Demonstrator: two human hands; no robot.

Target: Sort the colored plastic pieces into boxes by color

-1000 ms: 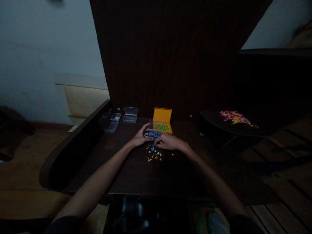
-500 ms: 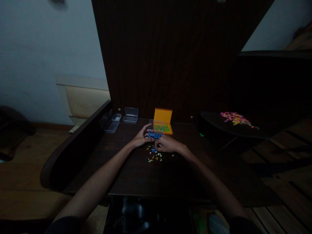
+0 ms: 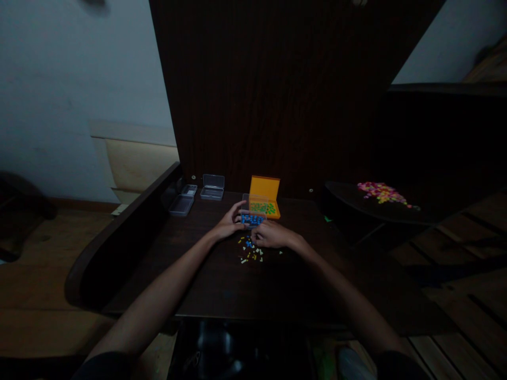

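My left hand (image 3: pixel 228 224) is wrapped round the left side of a clear plastic box (image 3: pixel 254 203) with its lid raised. Several small blue pieces (image 3: pixel 252 219) lie in the box. Close to its front right corner is my right hand (image 3: pixel 272 234), its fingers pinched together and pointing down. What they hold, if anything, is too small and dark to make out. Just below both hands, loose yellow, white and blue pieces (image 3: pixel 255 256) are scattered on the dark table (image 3: pixel 222 285).
Behind the clear box stands an open orange box (image 3: pixel 265 187) holding green pieces. A small open clear case (image 3: pixel 213 193) and a clear tray (image 3: pixel 182 206) sit at the back left. To the right, a heap of pink and yellow pieces (image 3: pixel 382 193) rests on a side shelf (image 3: pixel 356 203).
Hardly anything differs. My left thumb has shifted slightly at the front of the clear box; both hands keep nearly the same place.
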